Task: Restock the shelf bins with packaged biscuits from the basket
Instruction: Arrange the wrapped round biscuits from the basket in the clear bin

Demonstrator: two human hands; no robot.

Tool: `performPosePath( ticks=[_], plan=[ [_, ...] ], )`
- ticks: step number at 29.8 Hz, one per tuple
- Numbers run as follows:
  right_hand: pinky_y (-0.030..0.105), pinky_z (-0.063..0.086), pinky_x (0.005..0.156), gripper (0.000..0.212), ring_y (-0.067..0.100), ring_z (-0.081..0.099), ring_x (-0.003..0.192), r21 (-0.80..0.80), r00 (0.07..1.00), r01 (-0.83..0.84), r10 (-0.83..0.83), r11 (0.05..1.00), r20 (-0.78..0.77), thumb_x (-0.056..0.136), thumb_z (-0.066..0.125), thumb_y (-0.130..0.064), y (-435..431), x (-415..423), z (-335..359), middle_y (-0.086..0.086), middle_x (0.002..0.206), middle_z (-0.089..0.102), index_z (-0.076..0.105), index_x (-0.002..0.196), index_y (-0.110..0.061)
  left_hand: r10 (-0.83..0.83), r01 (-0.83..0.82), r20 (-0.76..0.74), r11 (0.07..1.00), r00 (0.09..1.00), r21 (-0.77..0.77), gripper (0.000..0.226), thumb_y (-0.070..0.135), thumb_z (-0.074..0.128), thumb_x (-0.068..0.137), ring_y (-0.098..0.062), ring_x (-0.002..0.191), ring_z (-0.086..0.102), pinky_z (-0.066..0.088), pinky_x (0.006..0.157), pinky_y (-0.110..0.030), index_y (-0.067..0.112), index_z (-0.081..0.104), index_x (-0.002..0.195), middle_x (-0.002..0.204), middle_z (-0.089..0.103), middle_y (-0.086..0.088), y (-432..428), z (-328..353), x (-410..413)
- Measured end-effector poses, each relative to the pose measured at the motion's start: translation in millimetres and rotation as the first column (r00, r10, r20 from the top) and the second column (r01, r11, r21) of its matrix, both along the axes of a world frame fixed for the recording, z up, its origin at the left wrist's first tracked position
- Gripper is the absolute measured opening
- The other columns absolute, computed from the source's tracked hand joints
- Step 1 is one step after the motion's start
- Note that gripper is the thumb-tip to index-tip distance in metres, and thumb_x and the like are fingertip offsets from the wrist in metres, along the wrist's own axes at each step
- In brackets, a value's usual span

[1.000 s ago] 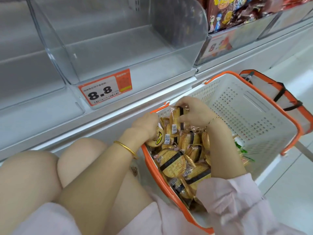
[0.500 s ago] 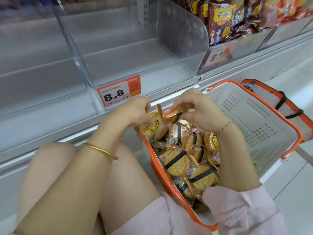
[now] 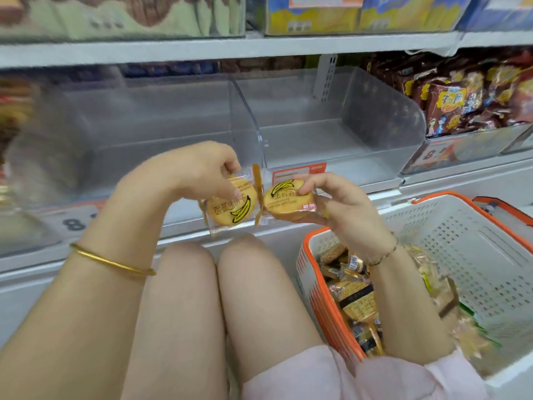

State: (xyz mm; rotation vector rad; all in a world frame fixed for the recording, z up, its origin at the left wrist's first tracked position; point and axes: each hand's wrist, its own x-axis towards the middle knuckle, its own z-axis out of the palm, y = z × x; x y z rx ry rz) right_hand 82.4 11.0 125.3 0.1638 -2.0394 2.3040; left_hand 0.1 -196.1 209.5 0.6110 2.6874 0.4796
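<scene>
Since half a second ago, lifted from basket (image 3: 461, 255) to shelf height, side by side. Pinched in curled left hand (image 3: 199, 168) fingers: left banana biscuit pack (image 3: 230, 207). Clamped in right hand (image 3: 346, 209) fingers: right banana biscuit pack (image 3: 284, 197). Pick complete; next, place into clear shelf bin (image 3: 380, 116).

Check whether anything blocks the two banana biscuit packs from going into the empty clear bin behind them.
Nothing visible does. The left pack and right pack are held just before the empty bin; only its low front wall lies between.
</scene>
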Motion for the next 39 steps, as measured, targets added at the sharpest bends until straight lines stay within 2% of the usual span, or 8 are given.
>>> performPosePath(
  ticks=[5, 11, 16, 21, 25, 31, 36, 39],
  plan=[
    [0.047, 0.052, 0.086, 0.016, 0.034, 0.061, 0.098, -0.252, 0.994, -0.084, 0.100, 0.964, 0.052, 0.073, 0.050, -0.013, -50, -22, 9, 0.017, 0.117, 0.059, 0.060, 0.084, -0.004, 0.115, -0.112, -0.040, 0.991, 0.993, 0.077, 0.028, 0.024, 0.073, 0.079, -0.019, 0.088, 0.063, 0.049, 0.077, -0.031, 0.021, 0.058, 0.102, 0.096, 0.064, 0.004, -60, 24, -4],
    [0.025, 0.051, 0.079, 0.065, 0.018, 0.058, 0.103, 0.254, 0.970, 0.043, 0.021, 0.966, -0.242, 0.070, 0.071, 0.008, -114, -67, 40, -0.008, 0.119, 0.048, 0.045, 0.106, -0.039, 0.312, -0.264, -0.212, 0.938, 0.926, 0.226, 0.027, 0.017, 0.071, 0.081, -0.017, 0.086, 0.056, 0.041, 0.072, -0.027, 0.020, 0.058, 0.106, 0.099, 0.061, 0.000, -118, 38, -26],
    [0.019, 0.044, 0.072, 0.083, 0.017, 0.052, 0.085, 0.593, 0.904, 0.263, 0.020, 0.761, -0.427, 0.071, 0.070, -0.004, -161, -107, 69, -0.001, 0.102, 0.046, 0.028, 0.140, -0.021, 0.371, -0.336, -0.391, 0.929, 0.842, 0.158, 0.033, 0.011, 0.066, 0.082, -0.021, 0.096, 0.052, 0.039, 0.081, -0.028, 0.016, 0.057, 0.114, 0.111, 0.059, -0.005, -147, 13, -47],
    [0.042, 0.050, 0.081, 0.058, 0.029, 0.058, 0.086, 0.887, 0.951, 0.151, 0.180, 0.436, -0.250, 0.080, 0.054, -0.002, -192, -138, 51, 0.007, 0.103, 0.060, 0.035, 0.131, -0.021, 0.277, -0.299, -0.339, 0.954, 0.899, -0.013, 0.034, 0.012, 0.064, 0.083, -0.026, 0.107, 0.054, 0.044, 0.087, -0.035, 0.018, 0.057, 0.116, 0.114, 0.059, -0.004, -164, -18, -58],
    [0.040, 0.048, 0.088, 0.035, 0.028, 0.058, 0.099, 0.950, 0.968, 0.057, 0.215, 0.308, -0.128, 0.082, 0.053, -0.009, -203, -147, 35, 0.005, 0.109, 0.060, 0.055, 0.116, -0.019, 0.256, -0.286, -0.261, 0.955, 0.931, -0.081, 0.032, 0.012, 0.063, 0.085, -0.024, 0.107, 0.053, 0.044, 0.086, -0.032, 0.020, 0.056, 0.116, 0.117, 0.059, -0.003, -178, -30, -58],
    [0.034, 0.046, 0.093, 0.040, 0.020, 0.055, 0.106, 0.933, 0.960, -0.087, 0.279, 0.349, -0.015, 0.084, 0.062, -0.009, -215, -147, 30, 0.002, 0.110, 0.062, 0.056, 0.122, -0.021, 0.219, -0.251, -0.207, 0.956, 0.954, -0.148, 0.030, 0.013, 0.061, 0.087, -0.021, 0.107, 0.054, 0.042, 0.082, -0.027, 0.021, 0.058, 0.116, 0.117, 0.059, -0.002, -185, -33, -55],
    [0.022, 0.045, 0.076, 0.030, 0.015, 0.056, 0.099, 0.935, 0.962, -0.136, 0.270, 0.328, 0.045, 0.083, 0.065, -0.007, -225, -155, 29, 0.002, 0.106, 0.064, 0.060, 0.111, -0.014, 0.189, -0.235, -0.199, 0.941, 0.962, -0.243, 0.032, 0.011, 0.063, 0.087, -0.025, 0.108, 0.055, 0.041, 0.083, -0.027, 0.016, 0.060, 0.118, 0.118, 0.060, -0.005, -180, -28, -57],
    [0.024, 0.046, 0.088, 0.027, 0.017, 0.061, 0.102, 0.934, 0.955, -0.148, 0.293, 0.325, 0.049, 0.085, 0.062, -0.007, -230, -156, 26, 0.003, 0.108, 0.067, 0.065, 0.110, -0.015, 0.180, -0.228, -0.186, 0.932, 0.966, -0.282, 0.031, 0.006, 0.058, 0.088, -0.027, 0.108, 0.056, 0.043, 0.083, -0.028, 0.015, 0.061, 0.118, 0.118, 0.061, -0.007, -178, -26, -58]
  ],
)
